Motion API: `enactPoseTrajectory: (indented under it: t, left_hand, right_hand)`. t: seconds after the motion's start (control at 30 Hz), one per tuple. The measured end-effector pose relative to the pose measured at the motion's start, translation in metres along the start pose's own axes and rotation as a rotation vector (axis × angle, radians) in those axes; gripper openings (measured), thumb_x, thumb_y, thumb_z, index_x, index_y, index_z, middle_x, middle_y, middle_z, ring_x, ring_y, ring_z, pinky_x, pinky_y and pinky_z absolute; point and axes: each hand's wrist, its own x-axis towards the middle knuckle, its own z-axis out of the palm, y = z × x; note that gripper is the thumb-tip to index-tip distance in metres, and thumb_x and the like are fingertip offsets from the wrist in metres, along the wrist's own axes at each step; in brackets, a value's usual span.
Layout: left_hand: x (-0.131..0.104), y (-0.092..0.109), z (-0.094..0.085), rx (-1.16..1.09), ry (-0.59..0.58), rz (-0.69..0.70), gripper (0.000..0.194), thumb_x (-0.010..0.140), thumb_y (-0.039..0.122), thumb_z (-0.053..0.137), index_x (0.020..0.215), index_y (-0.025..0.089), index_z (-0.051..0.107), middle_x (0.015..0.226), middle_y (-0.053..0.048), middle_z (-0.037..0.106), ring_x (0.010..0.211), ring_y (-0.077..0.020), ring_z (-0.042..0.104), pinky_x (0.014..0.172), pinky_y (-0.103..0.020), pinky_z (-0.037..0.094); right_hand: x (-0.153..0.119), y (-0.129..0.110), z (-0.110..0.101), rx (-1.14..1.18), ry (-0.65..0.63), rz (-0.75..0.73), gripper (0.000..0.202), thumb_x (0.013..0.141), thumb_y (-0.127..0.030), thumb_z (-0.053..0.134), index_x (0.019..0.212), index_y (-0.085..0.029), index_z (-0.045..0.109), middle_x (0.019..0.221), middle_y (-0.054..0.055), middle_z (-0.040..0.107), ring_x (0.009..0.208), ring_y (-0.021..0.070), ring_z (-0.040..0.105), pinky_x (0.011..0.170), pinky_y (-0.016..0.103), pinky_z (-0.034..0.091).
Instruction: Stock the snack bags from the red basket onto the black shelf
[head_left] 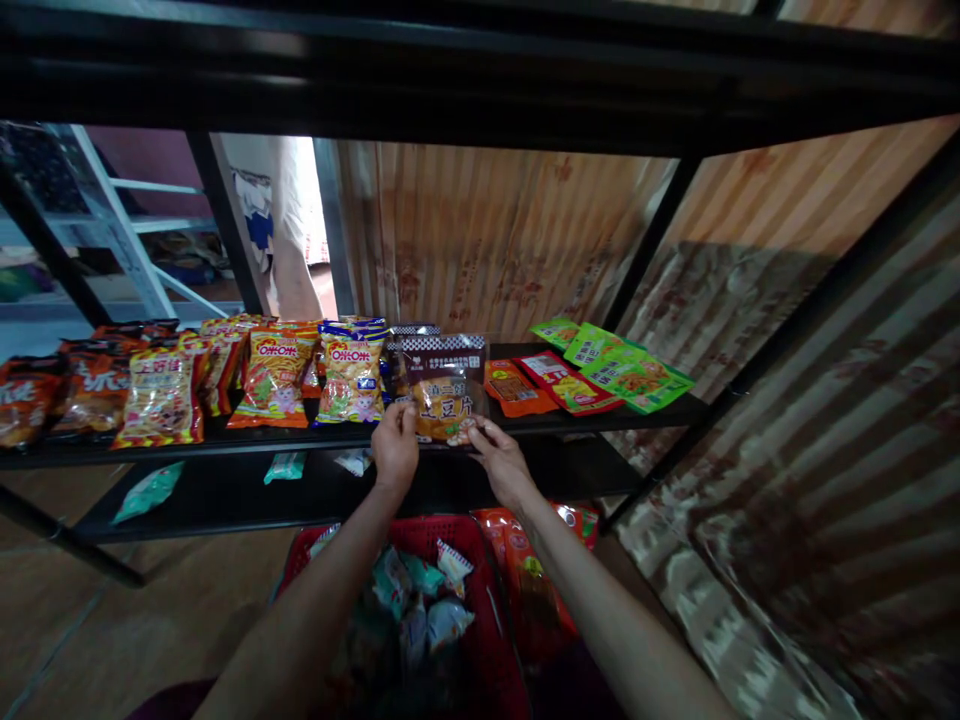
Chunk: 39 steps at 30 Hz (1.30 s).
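A dark brown snack bag (442, 375) with a clear lower part and a checkered top edge stands at the front of the black shelf (360, 433). My left hand (395, 440) pinches its lower left edge, and my right hand (501, 455) pinches its lower right corner. Behind it shows the top of a similar bag (415, 329). Left of my hands is a blue and yellow snack bag (351, 372). To the right, an orange packet (516, 388) and a red packet (570, 382) lie on the shelf.
Several orange, yellow and black snack bags (274, 375) line the shelf's left side. Green packets (626, 365) lie at its right end. On the lower shelf (247, 505) are small teal packets (148, 492). Below me stands a red basket (491, 600) of packets, beside orange bags (525, 565). Black posts (649, 240) frame the rack.
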Motion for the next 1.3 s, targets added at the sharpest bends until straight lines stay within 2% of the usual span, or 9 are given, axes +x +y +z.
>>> enactPoseTrajectory:
  t: [0.13,0.27,0.5,0.67,0.77,0.87,0.97,1.13,1.3]
  left_hand:
    - [0.041,0.006,0.006,0.258,0.034,-0.022,0.024,0.086,0.028,0.044,0.094,0.018,0.065,0.086,-0.008,0.069,0.081,-0.0192,0.063,0.075,-0.027,0.042]
    - [0.054,0.001,0.012,0.372,0.03,-0.03,0.026,0.087,0.026,0.043,0.097,0.018,0.066,0.09,-0.01,0.07,0.084,-0.021,0.063,0.074,-0.028,0.042]
    - [0.061,-0.008,0.022,0.484,-0.006,0.008,0.029,0.088,0.024,0.039,0.099,0.017,0.065,0.094,-0.012,0.07,0.087,-0.0213,0.064,0.078,-0.03,0.043]
    - [0.052,-0.019,0.03,0.455,0.022,0.078,0.042,0.084,0.018,0.041,0.125,0.009,0.049,0.111,-0.017,0.065,0.103,-0.0242,0.061,0.09,-0.034,0.043]
    - [0.04,-0.028,0.037,0.448,0.054,0.242,0.054,0.082,0.016,0.043,0.134,0.003,0.038,0.132,-0.023,0.049,0.123,-0.0279,0.046,0.102,-0.039,0.036]
    - [0.03,-0.035,0.042,0.482,0.014,0.398,0.051,0.083,0.02,0.043,0.132,0.005,0.042,0.143,-0.022,0.035,0.135,-0.031,0.029,0.107,-0.044,0.029]
    - [0.027,-0.037,0.044,0.526,-0.03,0.492,0.049,0.085,0.026,0.044,0.131,0.009,0.045,0.145,-0.021,0.033,0.138,-0.032,0.02,0.108,-0.047,0.026]
    - [0.03,-0.036,0.046,0.551,-0.034,0.507,0.052,0.084,0.029,0.044,0.131,0.006,0.042,0.144,-0.023,0.034,0.139,-0.0326,0.017,0.108,-0.05,0.026]
    - [0.031,-0.039,0.055,0.585,0.003,0.498,0.061,0.083,0.036,0.046,0.133,0.002,0.037,0.145,-0.026,0.03,0.138,-0.0339,0.018,0.108,-0.049,0.025]
  right_hand:
    - [0.052,-0.003,0.017,-0.085,-0.024,-0.144,0.035,0.059,-0.035,0.072,0.089,-0.019,0.067,0.082,0.0,0.071,0.08,0.0151,0.062,0.083,0.03,0.045]
    - [0.078,0.009,0.023,-0.171,-0.04,-0.192,0.028,0.062,-0.036,0.067,0.082,-0.018,0.065,0.078,-0.001,0.069,0.078,0.0152,0.062,0.08,0.028,0.045]
    - [0.092,0.021,0.01,-0.647,0.05,-0.294,0.024,0.072,-0.041,0.056,0.079,-0.02,0.066,0.079,0.0,0.068,0.075,0.0165,0.06,0.073,0.028,0.044]
    - [0.093,0.014,0.005,-0.963,0.085,-0.338,0.022,0.073,-0.042,0.058,0.068,-0.023,0.067,0.074,0.001,0.065,0.071,0.0163,0.058,0.067,0.027,0.04]
    - [0.095,0.014,0.005,-0.945,0.056,-0.341,0.022,0.073,-0.042,0.059,0.068,-0.022,0.068,0.079,0.002,0.064,0.074,0.0165,0.058,0.071,0.027,0.041]
    - [0.098,0.014,0.004,-0.879,0.022,-0.336,0.02,0.072,-0.039,0.06,0.069,-0.021,0.068,0.085,0.003,0.064,0.081,0.0175,0.059,0.077,0.028,0.042]
    - [0.104,0.011,0.002,-0.856,0.001,-0.327,0.018,0.07,-0.038,0.063,0.068,-0.021,0.069,0.093,0.004,0.064,0.088,0.0181,0.059,0.083,0.03,0.042]
    - [0.114,0.006,-0.003,-0.849,-0.052,-0.314,0.016,0.065,-0.036,0.069,0.072,-0.022,0.07,0.101,0.004,0.064,0.095,0.0201,0.058,0.089,0.033,0.04]
    - [0.117,0.007,-0.007,-0.637,-0.164,-0.213,0.036,0.061,-0.032,0.072,0.096,-0.024,0.067,0.094,0.001,0.068,0.09,0.0197,0.061,0.085,0.034,0.045]
